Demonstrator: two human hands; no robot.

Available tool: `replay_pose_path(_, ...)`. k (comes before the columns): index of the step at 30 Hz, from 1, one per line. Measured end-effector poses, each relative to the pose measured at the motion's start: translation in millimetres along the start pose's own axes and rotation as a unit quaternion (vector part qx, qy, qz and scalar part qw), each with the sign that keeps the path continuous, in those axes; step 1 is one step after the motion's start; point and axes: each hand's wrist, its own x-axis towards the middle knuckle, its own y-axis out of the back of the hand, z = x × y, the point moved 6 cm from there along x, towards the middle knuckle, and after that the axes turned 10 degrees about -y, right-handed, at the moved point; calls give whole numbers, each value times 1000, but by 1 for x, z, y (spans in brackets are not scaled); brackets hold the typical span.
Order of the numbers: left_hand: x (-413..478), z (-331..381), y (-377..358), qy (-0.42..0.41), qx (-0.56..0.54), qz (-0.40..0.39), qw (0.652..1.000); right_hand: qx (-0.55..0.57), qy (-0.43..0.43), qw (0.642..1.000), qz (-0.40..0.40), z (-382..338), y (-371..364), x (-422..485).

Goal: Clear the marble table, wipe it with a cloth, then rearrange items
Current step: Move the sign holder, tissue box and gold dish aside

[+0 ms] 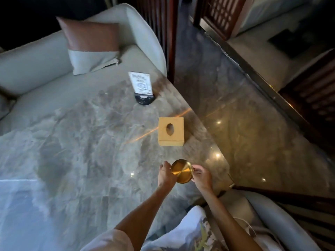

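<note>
A small round gold dish (181, 171) is held between both hands just above the grey marble table (81, 142), near its right edge. My left hand (165, 173) grips the dish's left rim and my right hand (201, 175) grips its right rim. Beyond the dish a tan square tissue box (171, 131) with an oval hole stands on the table. At the table's far corner a white printed card stands in a black round holder (143, 88).
A pale sofa (36, 66) with a brown and grey cushion (90, 44) runs along the table's far side. Glossy marble floor (253, 124) lies to the right, with dark wooden screens beyond. A grey armchair (272, 220) sits at the lower right.
</note>
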Motion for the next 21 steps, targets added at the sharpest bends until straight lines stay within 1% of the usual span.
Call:
replay_pose_path(3,0,0,-13,-2,-4,-8,1000,-10,-6,1000,-3,9,8,7)
replay_pose_path(12,-8,-11,-20,24,-8,22,999,-56,0,998,6,21,12,4)
replay_pose_path(14,-11,-14,-16,31,-18,26,999,-78,-6,997,1,20,14,3)
replay_pose_path(16,-14,-17,-9,27,-19,15,999,-120,-6,993,-10,15,15,-1)
replay_pose_path(18,-17,-22,6,16,-17,8,1000,-174,33,984,17,2,16,-11)
replay_pose_path(21,-21,-34,51,-1,-18,34,999,-222,150,958,96,-36,5,-37)
